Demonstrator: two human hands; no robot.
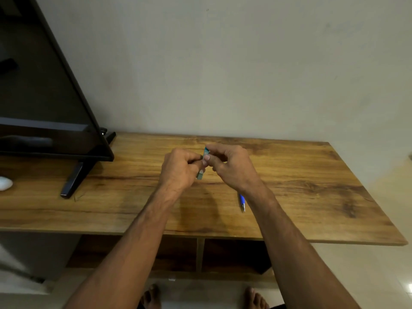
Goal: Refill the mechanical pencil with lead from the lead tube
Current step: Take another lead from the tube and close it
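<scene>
A small teal and white lead tube point(200, 175) stands nearly upright above the wooden table point(301, 192). My left hand point(178, 168) grips its lower part with curled fingers. My right hand point(231, 166) pinches the tube's top end between thumb and fingertips. The blue mechanical pencil point(242, 202) lies on the table below my right wrist, its metal tip pointing toward me; my forearm hides its far end.
A black TV point(44, 97) on a stand point(74, 179) fills the table's left side. A white object point(5, 183) lies at the far left edge. The wall rises right behind the table. Open shelves sit under the tabletop, and my bare feet show below.
</scene>
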